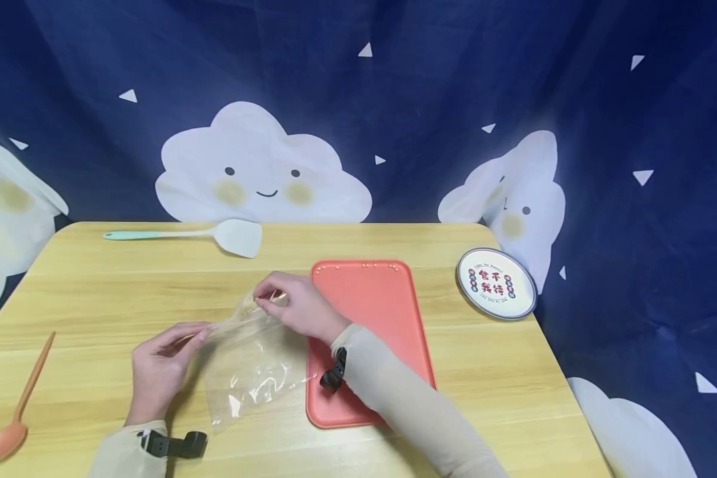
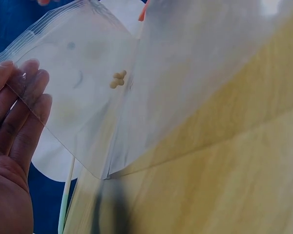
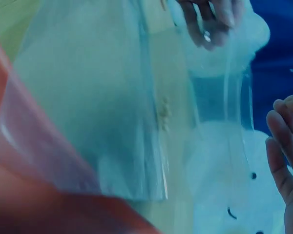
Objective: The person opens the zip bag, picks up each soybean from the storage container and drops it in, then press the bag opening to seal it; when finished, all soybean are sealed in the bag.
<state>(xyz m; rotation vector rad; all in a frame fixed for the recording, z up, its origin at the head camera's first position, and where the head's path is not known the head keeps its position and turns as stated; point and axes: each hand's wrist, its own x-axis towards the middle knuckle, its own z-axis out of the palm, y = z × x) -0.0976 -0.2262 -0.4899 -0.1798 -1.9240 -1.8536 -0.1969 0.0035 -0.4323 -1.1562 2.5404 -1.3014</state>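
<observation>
My left hand (image 1: 164, 365) pinches the edge of a clear zip bag (image 1: 253, 372) between thumb and fingers. The bag hangs flat and partly overlaps a coral tray (image 1: 382, 312). Several small tan beans (image 2: 118, 79) lie in a fold inside it. At the bag's upper right is my right hand (image 1: 301, 302), thumb and fingertips brought together over its mouth. In the right wrist view the fingertips (image 3: 278, 105) sit just beyond the bag's edge; I cannot tell whether they hold a bean. More beans (image 1: 367, 265) line the tray's far end.
A white spatula (image 1: 239, 237) with a mint handle lies along the table's back edge. On the left is an orange spoon (image 1: 6, 441). A white plate (image 1: 496, 284) with a dark rim sits at the right edge. A blue cloud-print curtain (image 1: 406, 86) hangs behind.
</observation>
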